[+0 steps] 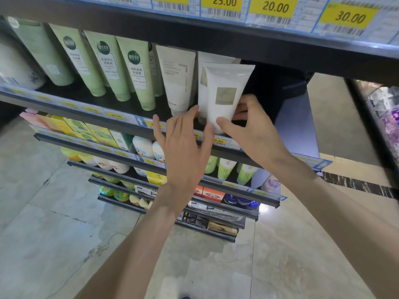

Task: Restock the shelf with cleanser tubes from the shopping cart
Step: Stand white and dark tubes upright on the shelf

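Yellow price labels (276, 7) with printed numbers 25.00, 20.00 and 30.00 sat along the edge of the upper shelf. On a lower shelf stood yellow and green cardboard boxes (95, 132), and just beside them white rounded bottles (143, 146). Further down were small orange boxes (212, 194). The floor (54, 234) was of pale stone tiles with dark cracks.

We note a cleanser tube (224, 93) standing cap-down on the shelf (121, 104), in front of a like tube and right of the Innisfree tube (177, 78). Right hand (252, 130) to its right, left hand (183, 143) to its left.
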### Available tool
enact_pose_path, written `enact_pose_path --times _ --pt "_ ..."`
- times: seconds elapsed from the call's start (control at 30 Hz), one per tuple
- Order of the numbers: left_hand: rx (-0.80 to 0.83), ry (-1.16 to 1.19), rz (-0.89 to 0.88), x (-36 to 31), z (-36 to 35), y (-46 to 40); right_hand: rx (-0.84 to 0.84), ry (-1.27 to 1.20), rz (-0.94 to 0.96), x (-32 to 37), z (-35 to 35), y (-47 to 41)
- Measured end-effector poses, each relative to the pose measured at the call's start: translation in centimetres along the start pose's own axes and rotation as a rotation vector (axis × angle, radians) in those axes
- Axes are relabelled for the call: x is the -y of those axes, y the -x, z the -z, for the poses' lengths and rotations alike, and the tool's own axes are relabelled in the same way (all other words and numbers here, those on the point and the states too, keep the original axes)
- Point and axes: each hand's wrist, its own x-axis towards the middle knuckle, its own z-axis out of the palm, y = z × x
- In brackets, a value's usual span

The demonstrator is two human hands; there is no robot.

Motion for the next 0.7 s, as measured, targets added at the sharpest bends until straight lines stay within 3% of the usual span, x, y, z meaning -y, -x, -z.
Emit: enact_pose_path --times 0.7 --pt "0.094 0.141 0.036 -0.4 1.5 -1.1 -0.048 -0.039 0.048 0.6 -1.2 0.1"
